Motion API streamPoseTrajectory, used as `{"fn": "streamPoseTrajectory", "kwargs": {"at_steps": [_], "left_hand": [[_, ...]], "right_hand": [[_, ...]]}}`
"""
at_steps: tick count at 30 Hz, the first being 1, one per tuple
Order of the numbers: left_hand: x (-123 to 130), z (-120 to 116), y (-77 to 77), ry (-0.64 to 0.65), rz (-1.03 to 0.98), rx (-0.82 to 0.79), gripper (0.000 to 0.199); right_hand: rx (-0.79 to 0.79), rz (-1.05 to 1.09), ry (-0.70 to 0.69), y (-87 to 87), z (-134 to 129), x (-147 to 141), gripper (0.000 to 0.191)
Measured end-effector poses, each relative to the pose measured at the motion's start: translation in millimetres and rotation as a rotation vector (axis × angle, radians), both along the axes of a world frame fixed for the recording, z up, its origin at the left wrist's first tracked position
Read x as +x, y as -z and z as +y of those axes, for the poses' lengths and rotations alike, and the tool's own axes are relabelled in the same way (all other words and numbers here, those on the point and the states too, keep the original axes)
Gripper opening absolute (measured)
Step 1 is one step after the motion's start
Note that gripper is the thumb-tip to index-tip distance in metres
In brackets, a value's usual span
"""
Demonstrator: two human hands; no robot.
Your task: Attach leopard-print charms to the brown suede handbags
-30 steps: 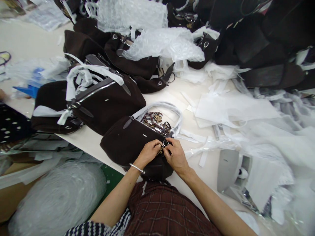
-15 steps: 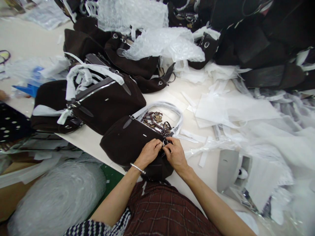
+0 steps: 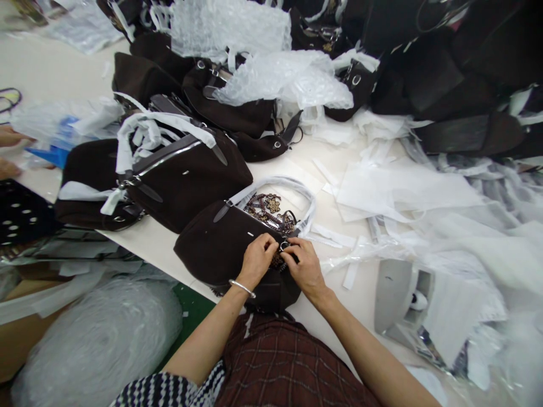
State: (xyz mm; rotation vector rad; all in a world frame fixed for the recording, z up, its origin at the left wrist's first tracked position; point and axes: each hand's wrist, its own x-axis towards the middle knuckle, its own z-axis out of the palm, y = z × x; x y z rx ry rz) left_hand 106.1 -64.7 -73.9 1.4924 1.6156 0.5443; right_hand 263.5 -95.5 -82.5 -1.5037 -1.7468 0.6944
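Observation:
A dark brown handbag (image 3: 216, 243) lies at the table's front edge, its handle (image 3: 303, 189) wrapped in white. Beaded charms with a flower shape (image 3: 271, 203) are on the bag within the handle's loop. At the bag's right end, my right hand (image 3: 303, 265) pinches a small metal ring (image 3: 284, 246). Close on its left, my left hand (image 3: 258, 260) is closed, thumb and forefinger pressed together; what they hold, if anything, is too small to make out. More beads show just below the ring, between both hands.
Another brown handbag (image 3: 190, 169) with wrapped handles stands behind on the left. Bubble wrap (image 3: 280, 76) covers more bags at the back. White sheets (image 3: 407, 181) and a grey tape dispenser (image 3: 394, 294) are on the right. A bubble-wrap roll (image 3: 102, 339) stands below left. A co-worker's hand (image 3: 11, 135) shows far left.
My left hand has drawn slightly left, away from the ring, and beads now show between the hands. My right hand stays at the ring. The co-worker's hands have come further into view.

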Motion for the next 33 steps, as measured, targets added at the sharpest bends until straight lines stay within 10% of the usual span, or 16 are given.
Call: {"fn": "streamPoseTrajectory", "kwargs": {"at_steps": [8, 13, 22, 33], "left_hand": [[-3, 6, -3.6, -0.205, -0.621, -0.096, 0.021], [-2, 7, 6.5, -0.153, -0.398, -0.108, 0.014], [10, 8, 0.1, 0.332, 0.383, 0.012, 0.023], [7, 20, 7.4, 0.464, 0.099, 0.084, 0.032]], "right_hand": [[-0.312, 0.719, 0.423, -10.4, 5, 3, 0.023], [-0.508, 0.721, 0.377, -9.6, 14, 8, 0.025], [-0.593, 0.618, 0.348, -7.1, 11, 10, 0.024], [-0.606, 0.668, 0.361, 3.3, 13, 18, 0.023]]}}
